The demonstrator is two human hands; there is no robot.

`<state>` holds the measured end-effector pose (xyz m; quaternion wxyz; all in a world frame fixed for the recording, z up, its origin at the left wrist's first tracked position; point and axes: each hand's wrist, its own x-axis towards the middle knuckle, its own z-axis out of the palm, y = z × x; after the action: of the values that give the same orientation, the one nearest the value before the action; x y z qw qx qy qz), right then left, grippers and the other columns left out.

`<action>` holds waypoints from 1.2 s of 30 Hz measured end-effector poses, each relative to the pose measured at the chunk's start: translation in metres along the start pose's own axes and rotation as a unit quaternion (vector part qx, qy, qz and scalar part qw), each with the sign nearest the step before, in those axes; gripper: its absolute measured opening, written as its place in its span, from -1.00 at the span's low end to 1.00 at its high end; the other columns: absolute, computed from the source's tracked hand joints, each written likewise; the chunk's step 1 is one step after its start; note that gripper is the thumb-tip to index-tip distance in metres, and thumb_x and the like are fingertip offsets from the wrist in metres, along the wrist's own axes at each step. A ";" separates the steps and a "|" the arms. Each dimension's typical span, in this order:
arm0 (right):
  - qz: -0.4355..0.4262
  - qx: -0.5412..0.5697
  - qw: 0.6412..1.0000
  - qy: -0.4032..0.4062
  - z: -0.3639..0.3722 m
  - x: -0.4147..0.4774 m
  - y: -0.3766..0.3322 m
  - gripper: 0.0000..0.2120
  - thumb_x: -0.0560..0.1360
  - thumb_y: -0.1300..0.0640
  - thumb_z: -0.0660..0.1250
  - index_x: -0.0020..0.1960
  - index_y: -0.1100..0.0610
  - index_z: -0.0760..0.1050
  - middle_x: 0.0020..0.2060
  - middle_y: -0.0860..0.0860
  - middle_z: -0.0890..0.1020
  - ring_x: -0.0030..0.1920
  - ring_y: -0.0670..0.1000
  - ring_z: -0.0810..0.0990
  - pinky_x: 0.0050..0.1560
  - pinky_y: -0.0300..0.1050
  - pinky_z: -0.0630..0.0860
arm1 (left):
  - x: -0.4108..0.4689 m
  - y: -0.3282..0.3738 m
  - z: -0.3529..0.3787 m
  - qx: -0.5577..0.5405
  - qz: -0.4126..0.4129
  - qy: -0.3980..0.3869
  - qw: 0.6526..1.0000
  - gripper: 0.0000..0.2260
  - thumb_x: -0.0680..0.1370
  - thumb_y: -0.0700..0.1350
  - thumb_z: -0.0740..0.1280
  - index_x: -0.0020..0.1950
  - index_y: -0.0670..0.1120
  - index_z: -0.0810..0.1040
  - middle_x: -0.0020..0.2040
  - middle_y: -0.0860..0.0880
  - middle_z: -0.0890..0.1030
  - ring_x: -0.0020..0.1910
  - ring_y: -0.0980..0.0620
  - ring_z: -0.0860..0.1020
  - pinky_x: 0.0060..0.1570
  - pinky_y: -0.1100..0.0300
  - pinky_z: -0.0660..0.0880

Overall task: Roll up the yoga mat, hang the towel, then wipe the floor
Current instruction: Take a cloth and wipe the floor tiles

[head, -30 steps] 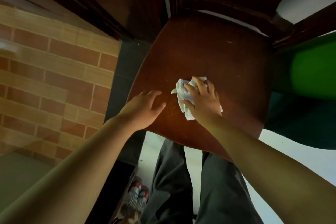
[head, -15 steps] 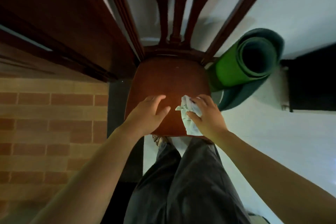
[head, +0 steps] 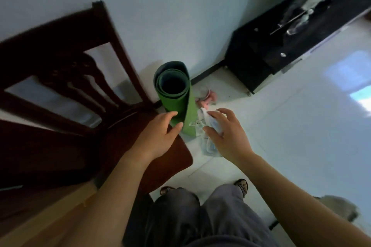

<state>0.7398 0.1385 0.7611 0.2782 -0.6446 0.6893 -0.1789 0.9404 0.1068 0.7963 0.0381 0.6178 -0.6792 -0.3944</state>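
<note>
Green mat (head: pixel 177 104) upright between left hand (head: pixel 158 136) and cloth (head: pixel 209 146) in right hand (head: pixel 228 136)

We stand on the floor (head: pixel 301 126) facing a wall. The chair (head: pixel 50 36) is at our left, its back toward the wall. Just right of it, the rolled yoga mat (head: pixel 176 104) stands upright. Our left hand (head: pixel 158 136) is over the seat's corner, beside the mat. Our right hand (head: pixel 228 136), right of the mat, holds a cloth (head: pixel 209 147). A cabinet (head: pixel 261 60) sits far right.
</note>
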 end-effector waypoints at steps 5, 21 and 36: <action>0.035 0.045 0.996 0.066 -0.073 -0.028 0.079 -0.61 0.51 -0.07 0.26 0.33 -0.15 0.33 0.27 -0.08 0.36 0.13 -0.02 0.43 0.07 -0.12 0.48 | 0.023 0.110 0.039 0.030 0.073 -0.028 0.996 -0.57 0.59 0.13 0.13 0.43 0.02 0.28 0.41 0.01 0.32 0.35 0.08 0.31 0.27 0.18 0.26; 0.202 0.069 0.945 0.249 -0.281 -0.121 0.325 -0.65 0.52 -0.09 0.24 0.28 -0.05 0.41 0.27 0.01 0.40 0.14 0.04 0.47 0.04 -0.24 0.37 | 0.073 0.420 0.233 0.113 0.258 -0.138 0.950 -0.58 0.60 0.11 0.13 0.43 0.04 0.28 0.44 0.06 0.31 0.38 0.07 0.29 0.29 0.22 0.21; 0.251 0.084 0.923 0.279 -0.386 -0.056 0.471 -0.67 0.52 -0.03 0.27 0.28 -0.05 0.42 0.24 -0.03 0.40 0.11 -0.02 0.45 0.01 -0.25 0.36 | 0.205 0.570 0.318 0.130 0.314 -0.198 0.919 -0.57 0.59 0.13 0.13 0.44 0.04 0.26 0.43 0.08 0.30 0.39 0.11 0.29 0.31 0.19 0.23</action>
<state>0.1317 0.2001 0.7865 0.1634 -0.3487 0.8608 -0.3328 0.2597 0.0414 0.8215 -0.0557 0.2813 -0.8773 -0.3848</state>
